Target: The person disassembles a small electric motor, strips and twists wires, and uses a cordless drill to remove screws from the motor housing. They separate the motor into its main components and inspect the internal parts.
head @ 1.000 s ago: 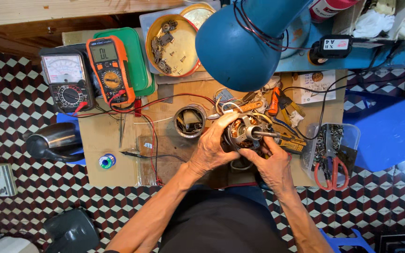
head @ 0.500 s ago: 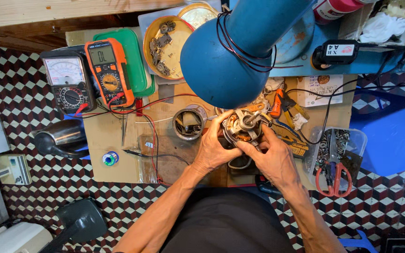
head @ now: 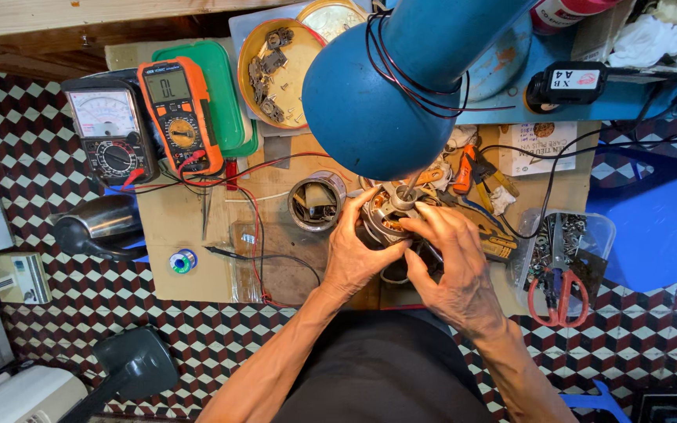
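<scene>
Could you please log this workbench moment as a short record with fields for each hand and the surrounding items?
left hand: left hand grips the side of the small electric motor
right hand: right hand rests fingers on the motor's top
overhead: blue desk lamp partly hides the motor
meters: orange digital multimeter beside black analog meter
parts: round tin holding metal pieces
right edge: red-handled scissors lying across a clear box of hardware
surface: wooden bench
</scene>
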